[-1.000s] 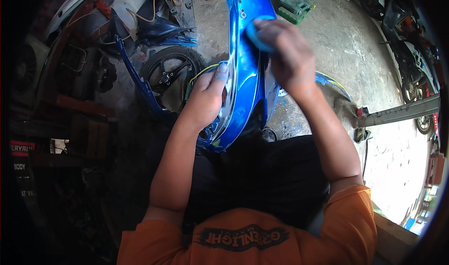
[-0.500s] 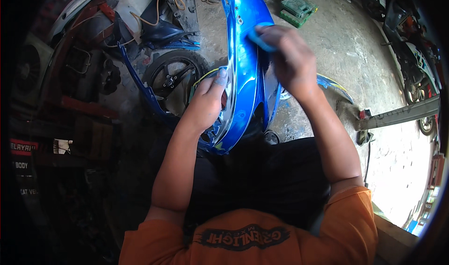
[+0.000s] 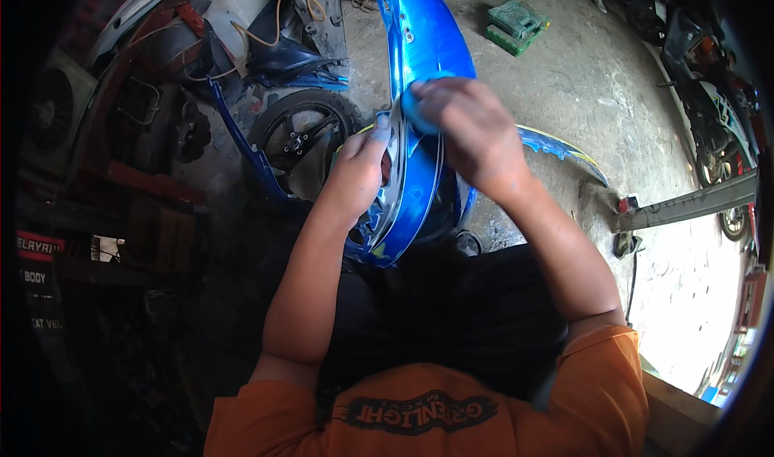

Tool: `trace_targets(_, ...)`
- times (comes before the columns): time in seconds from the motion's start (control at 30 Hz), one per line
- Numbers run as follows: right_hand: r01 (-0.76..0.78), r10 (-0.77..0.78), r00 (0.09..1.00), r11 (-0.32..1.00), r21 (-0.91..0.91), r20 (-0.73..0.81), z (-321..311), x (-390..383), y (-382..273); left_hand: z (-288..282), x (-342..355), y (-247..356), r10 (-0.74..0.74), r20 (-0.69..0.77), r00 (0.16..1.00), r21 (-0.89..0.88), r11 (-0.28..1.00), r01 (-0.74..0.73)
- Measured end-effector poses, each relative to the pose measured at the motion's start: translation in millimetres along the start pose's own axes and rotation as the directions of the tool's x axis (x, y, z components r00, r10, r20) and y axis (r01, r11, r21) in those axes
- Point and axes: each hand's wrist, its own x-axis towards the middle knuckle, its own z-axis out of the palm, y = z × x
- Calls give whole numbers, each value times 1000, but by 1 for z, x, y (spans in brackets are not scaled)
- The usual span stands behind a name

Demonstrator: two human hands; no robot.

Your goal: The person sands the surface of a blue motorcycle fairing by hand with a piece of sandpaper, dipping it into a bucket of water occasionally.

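A glossy blue vehicle body panel [image 3: 427, 26] stands lengthwise before me, above my lap. My left hand [image 3: 359, 167] grips its left edge, thumb on the rim near a silver-trimmed strip and the other fingers mostly hidden. My right hand [image 3: 476, 135] is closed on a light blue pad [image 3: 419, 118], pressed against the panel's face around its middle; motion slightly blurs the fingers. More blue trim pieces [image 3: 556, 143] with yellow edging lie behind and to the right of it.
A black wheel [image 3: 274, 114] lies on the floor left of the panel, among dark fairings [image 3: 282, 54] and hoses. A green case [image 3: 516, 26] is beyond, at upper right. A metal beam [image 3: 685, 201] reaches in from the right, near parked motorcycles [image 3: 713, 135]. Dark clutter fills the left side.
My right hand and the pad have moved down and toward the left along the panel. My left hand keeps its grip, with only a slight shift.
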Motion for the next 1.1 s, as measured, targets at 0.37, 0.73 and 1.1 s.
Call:
trace_targets(0.37, -33, 31, 998, 999, -39, -46, 9, -9, 7, -7, 5, -4, -29, -42, 999, -124, 992, 24)
trace_targets(0.73, -164, 166, 986, 982, -98, 9, 21, -18, -12, -7, 22, -5, -3, -60, 998, -202, 979, -9)
trace_targets(1.1, -90, 99, 991, 991, -94, 90, 22, -26, -30, 9, 41, -12, 42, -174, 984, -148, 987, -68)
